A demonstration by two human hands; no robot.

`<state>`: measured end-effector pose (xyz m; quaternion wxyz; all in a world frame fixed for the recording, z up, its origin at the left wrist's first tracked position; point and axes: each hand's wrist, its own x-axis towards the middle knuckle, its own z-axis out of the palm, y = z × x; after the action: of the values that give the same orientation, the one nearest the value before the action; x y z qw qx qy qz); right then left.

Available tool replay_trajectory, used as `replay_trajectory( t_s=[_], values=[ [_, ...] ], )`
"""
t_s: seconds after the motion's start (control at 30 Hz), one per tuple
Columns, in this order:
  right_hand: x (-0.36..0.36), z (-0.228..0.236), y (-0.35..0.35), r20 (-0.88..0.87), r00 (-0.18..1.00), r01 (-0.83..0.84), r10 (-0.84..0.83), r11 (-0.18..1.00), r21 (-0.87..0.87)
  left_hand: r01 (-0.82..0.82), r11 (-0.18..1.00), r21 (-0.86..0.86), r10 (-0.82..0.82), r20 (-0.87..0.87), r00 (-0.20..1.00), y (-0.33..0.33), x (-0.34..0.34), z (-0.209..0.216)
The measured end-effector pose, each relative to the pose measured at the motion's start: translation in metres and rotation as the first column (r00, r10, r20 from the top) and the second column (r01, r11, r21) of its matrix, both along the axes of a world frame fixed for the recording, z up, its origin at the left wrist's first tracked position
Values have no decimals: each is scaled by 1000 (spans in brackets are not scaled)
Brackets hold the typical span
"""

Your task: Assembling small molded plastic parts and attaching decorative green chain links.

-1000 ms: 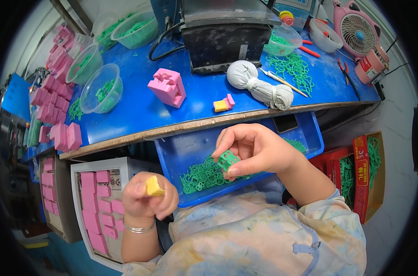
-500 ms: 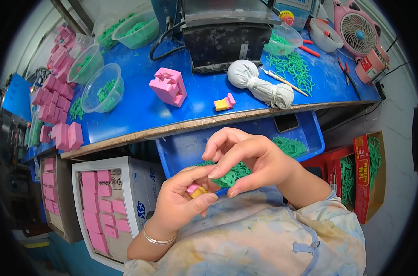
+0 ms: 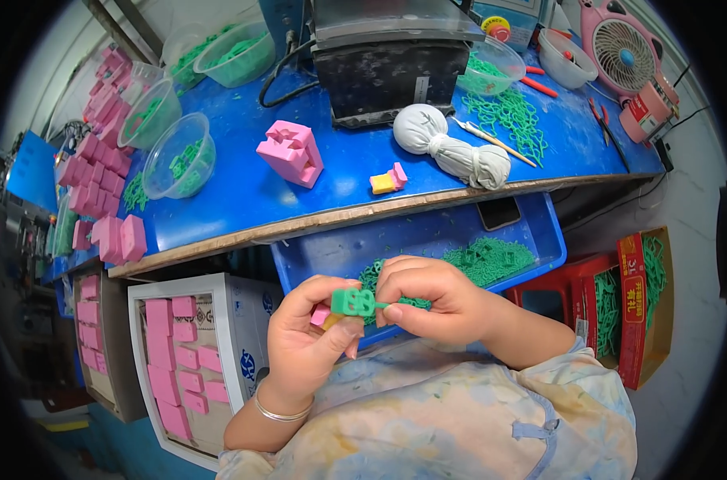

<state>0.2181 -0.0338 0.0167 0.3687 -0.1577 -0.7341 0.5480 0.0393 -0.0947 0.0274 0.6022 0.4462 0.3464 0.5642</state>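
Observation:
My left hand (image 3: pixel 306 330) grips a green patterned piece (image 3: pixel 353 302) between thumb and fingers. A small pink and yellow block (image 3: pixel 323 316) is held in the same hand, partly hidden behind the fingers. Fingers closed, my right hand (image 3: pixel 431 300) pinches a thin green strip at the right end of the green piece. Beneath both hands a blue tray (image 3: pixel 315 254) holds a heap of green bits (image 3: pixel 491 260). On the table edge ahead lie a notched pink block (image 3: pixel 291 156) and a small pink-and-yellow piece (image 3: pixel 387 181).
A white cloth bundle (image 3: pixel 451 148) and a wooden-handled tool (image 3: pixel 499 144) lie on the blue table (image 3: pixel 219 208) before a black machine (image 3: pixel 391 80). Clear bowls (image 3: pixel 183 164) hold green pieces. Pink blocks (image 3: pixel 99 176) are stacked at left; a red box (image 3: pixel 635 304) stands at right.
The right hand has lowered and closed from a wider, looser pose onto the strip. The green piece now shows in the left hand; the green clump seen near the right fingers is mostly gone from view.

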Motion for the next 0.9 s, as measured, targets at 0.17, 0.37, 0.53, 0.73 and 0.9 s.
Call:
replay_trajectory(
  t_s=[0.17,0.37,0.53,0.73,0.9],
  values=[
    [-7,2,-1,5,992,125,-130,968,219,37,997,-61,-38,-16,999,3,2,-2],
    [-10,2,0,70,975,175,-213,919,352,-5,997,-73,-6,-142,990,4,1,-7],
    [-13,-1,4,33,988,132,-148,945,300,-77,994,77,101,-371,923,8,0,-5],
    [-21,2,-3,17,996,-50,91,680,-731,184,647,740,578,-634,514,22,-10,-11],
    [-30,-19,8,-378,899,-410,221,121,-904,336,443,831,719,-554,419,27,-24,-21]
  ],
)
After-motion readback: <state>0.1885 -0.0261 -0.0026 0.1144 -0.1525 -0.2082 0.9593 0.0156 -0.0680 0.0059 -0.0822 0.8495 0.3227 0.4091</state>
